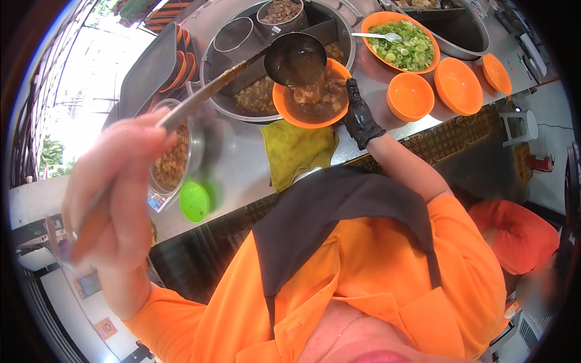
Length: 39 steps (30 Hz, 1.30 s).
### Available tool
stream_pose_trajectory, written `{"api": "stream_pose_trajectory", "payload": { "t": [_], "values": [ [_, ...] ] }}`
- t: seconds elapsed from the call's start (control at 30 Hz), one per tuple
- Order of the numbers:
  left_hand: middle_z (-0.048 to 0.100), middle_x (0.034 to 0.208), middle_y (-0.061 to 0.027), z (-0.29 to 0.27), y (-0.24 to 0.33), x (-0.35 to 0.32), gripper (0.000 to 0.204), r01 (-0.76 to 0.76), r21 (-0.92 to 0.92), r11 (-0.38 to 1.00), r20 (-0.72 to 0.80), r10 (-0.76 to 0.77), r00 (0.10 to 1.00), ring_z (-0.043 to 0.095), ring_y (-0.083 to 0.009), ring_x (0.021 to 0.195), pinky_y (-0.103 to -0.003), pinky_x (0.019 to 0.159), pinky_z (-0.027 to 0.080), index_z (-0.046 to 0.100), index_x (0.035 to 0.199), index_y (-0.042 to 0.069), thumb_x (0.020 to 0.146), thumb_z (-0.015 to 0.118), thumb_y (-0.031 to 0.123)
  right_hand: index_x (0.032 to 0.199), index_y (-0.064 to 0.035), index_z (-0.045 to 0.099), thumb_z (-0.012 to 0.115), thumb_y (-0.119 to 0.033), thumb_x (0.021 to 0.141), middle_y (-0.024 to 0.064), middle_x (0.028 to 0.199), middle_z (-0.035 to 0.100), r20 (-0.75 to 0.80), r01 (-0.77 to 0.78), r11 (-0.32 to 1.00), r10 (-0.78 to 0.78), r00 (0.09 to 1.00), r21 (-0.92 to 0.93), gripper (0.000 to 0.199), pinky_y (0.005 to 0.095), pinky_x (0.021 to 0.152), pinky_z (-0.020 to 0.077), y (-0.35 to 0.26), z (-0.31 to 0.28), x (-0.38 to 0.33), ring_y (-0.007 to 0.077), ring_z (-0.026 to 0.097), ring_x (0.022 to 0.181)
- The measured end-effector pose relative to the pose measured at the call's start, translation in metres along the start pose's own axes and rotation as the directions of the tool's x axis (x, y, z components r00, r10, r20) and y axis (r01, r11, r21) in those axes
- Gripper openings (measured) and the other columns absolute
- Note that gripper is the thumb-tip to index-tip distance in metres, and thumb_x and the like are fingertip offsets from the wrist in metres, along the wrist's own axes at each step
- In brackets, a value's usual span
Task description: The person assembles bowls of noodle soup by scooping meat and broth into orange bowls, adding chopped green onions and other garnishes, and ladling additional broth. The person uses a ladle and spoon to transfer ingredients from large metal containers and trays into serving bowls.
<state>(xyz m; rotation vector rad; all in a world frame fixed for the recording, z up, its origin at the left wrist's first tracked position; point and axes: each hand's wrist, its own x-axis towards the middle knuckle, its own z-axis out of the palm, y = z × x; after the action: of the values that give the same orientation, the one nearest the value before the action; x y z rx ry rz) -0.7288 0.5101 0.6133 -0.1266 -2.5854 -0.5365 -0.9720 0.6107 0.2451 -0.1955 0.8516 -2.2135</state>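
My bare left hand (pixel 115 193), large and blurred close to the camera, is closed around the long handle of a dark metal ladle (pixel 295 55). The ladle's bowl is tilted, and brown broth with chunks runs from it into an orange bowl (pixel 315 125). My right hand (pixel 361 118), in a black glove, grips that bowl by its right side; some of its fingers are hidden. Brown soup with pieces of meat partly fills the bowl, which is held over the near edge of a big round divided pot (pixel 209 66) of stew.
Right of the pot stand an orange bowl of chopped green onions (pixel 402 48) with a white spoon, and orange bowls (pixel 410 97). At left are dark trays (pixel 148 72), a food-filled metal bowl (pixel 193 145) and a green bowl (pixel 194 201). A yellow cloth (pixel 296 151) hangs nearby. Another person's orange-red sleeve (pixel 514 236) is at right.
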Motion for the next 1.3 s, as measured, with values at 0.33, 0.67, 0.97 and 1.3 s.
{"api": "stream_pose_trajectory", "payload": {
  "t": [0.33,0.67,0.97,1.3],
  "values": [
    [0.066,0.1,-0.0154,-0.032,-0.064,0.006,0.026,0.341,-0.169,0.925,-0.247,-0.374,0.894,0.07,-0.0247,0.081,-0.032,0.079,0.056,0.061,0.111,-0.008,0.094,0.05,0.009,0.137,-0.0055,0.042,0.051,-0.048,0.096,0.0109,0.131,0.053,-0.063,-0.035,0.999,0.035,0.997,0.006,0.06,0.0375,0.101,0.0444,-0.008,-0.002,-0.003,0.0211,0.053,0.119],
    [0.065,0.101,-0.0152,-0.037,-0.172,0.021,0.033,0.664,-0.267,0.699,-0.065,-0.7,0.711,0.068,-0.0189,0.086,-0.027,0.078,0.054,0.059,0.114,-0.005,0.094,0.051,0.02,0.138,-0.0045,0.041,0.045,-0.038,0.1,0.0115,0.132,0.052,-0.13,-0.003,0.999,0.008,0.991,0.035,0.051,0.036,0.102,0.0443,-0.027,0.027,-0.051,0.0213,0.053,0.118],
    [0.067,0.105,-0.0112,0.112,-0.162,-0.024,0.008,-0.173,0.17,0.97,0.229,0.132,0.964,0.067,-0.0291,0.089,-0.037,0.076,0.055,0.059,0.089,0.008,0.081,0.061,0.007,0.133,-0.0043,0.048,0.046,-0.039,0.1,0.0079,0.121,0.059,-0.245,0.084,0.996,-0.091,0.965,-0.036,0.047,0.0315,0.095,0.047,-0.061,0.031,-0.128,0.0173,0.056,0.111],
    [0.067,0.086,-0.011,0.202,-0.256,-0.059,0.014,0.44,-0.224,0.87,0.221,-0.394,0.892,0.063,-0.0264,0.076,-0.034,0.07,0.05,0.066,0.088,0.005,0.083,0.07,0.017,0.133,-0.0074,0.049,0.047,-0.046,0.098,0.0071,0.123,0.058,-0.5,0.157,0.984,-0.177,0.848,-0.083,0.052,0.0316,0.096,0.0452,-0.089,0.057,-0.188,0.0163,0.056,0.111]
  ]
}}
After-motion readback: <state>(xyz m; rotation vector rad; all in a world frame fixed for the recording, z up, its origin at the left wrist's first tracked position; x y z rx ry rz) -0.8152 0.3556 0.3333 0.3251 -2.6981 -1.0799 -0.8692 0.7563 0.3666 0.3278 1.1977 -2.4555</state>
